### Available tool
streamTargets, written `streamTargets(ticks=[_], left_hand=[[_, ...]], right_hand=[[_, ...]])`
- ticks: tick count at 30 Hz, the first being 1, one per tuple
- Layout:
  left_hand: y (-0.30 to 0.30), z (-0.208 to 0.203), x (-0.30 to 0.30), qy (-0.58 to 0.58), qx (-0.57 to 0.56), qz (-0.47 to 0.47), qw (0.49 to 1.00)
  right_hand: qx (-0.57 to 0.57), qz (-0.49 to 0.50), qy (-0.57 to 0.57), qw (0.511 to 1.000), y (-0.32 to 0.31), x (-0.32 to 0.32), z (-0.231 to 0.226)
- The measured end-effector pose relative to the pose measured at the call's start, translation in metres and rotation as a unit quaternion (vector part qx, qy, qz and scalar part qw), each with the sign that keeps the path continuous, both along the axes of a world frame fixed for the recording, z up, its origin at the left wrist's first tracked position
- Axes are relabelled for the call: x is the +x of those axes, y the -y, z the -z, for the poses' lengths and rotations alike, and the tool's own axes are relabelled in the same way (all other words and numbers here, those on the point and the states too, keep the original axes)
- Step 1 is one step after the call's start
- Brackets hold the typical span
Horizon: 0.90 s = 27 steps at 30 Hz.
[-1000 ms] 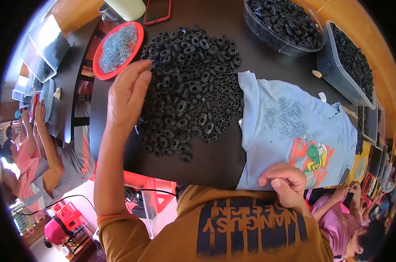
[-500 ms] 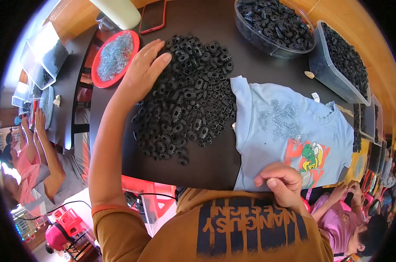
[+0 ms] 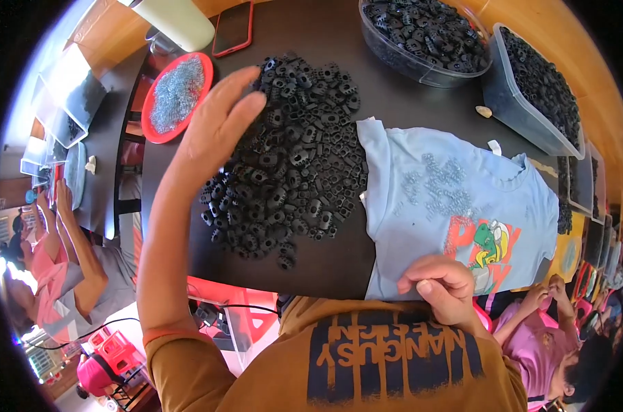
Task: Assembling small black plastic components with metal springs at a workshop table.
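A spread heap of small black ridged plastic parts [image 3: 284, 151] covers the middle of the dark table. At its far left edge rests my left hand [image 3: 222, 113], open, fingers stretched forward and thumb apart, beside the parts. My right hand [image 3: 445, 285] hovers over or rests on the lower edge of a light blue T-shirt [image 3: 407, 226] with a cartoon print. Its fingers are curled and the thumb presses toward the index finger; anything pinched there is hidden. Small metal springs [image 3: 438, 185] lie scattered on the shirt.
A red dish [image 3: 148, 123] of springs, a red-edged phone [image 3: 233, 31] and a pale cylindrical container [image 3: 177, 24] stand far left. A round clear tub [image 3: 428, 75] and a rectangular bin [image 3: 524, 103] hold more black parts. People sit on both sides.
My left hand has drawn slightly left and toward me along the heap's edge. The view has shifted a little. My right hand keeps its curled pose.
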<state>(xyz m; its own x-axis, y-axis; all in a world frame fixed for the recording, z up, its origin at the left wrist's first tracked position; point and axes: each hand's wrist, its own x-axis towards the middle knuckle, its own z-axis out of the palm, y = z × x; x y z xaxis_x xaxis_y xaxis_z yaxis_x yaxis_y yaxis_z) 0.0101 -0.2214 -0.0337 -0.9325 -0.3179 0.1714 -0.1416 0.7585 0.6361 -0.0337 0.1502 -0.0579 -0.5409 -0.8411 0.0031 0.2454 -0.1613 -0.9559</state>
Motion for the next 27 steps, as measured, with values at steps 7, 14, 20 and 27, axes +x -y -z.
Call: streamTargets(ticks=[7, 14, 20, 27], left_hand=[[0.023, 0.012, -0.067, 0.003, -0.045, 0.061, 0.997], [0.015, 0.021, -0.046, 0.040, -0.026, 0.092, 0.995], [0.000, 0.009, -0.022, 0.055, -0.046, 0.094, 0.993], [-0.014, 0.012, -0.013, 0.006, -0.051, 0.111, 0.992]], right_hand=[[0.009, 0.006, -0.009, 1.000, -0.001, 0.003, -0.002], [0.005, 0.012, 0.003, 1.000, 0.000, 0.003, 0.002], [-0.006, 0.008, 0.002, 1.000, 0.002, 0.002, 0.000], [0.001, 0.026, -0.001, 1.000, 0.002, 0.005, 0.000]])
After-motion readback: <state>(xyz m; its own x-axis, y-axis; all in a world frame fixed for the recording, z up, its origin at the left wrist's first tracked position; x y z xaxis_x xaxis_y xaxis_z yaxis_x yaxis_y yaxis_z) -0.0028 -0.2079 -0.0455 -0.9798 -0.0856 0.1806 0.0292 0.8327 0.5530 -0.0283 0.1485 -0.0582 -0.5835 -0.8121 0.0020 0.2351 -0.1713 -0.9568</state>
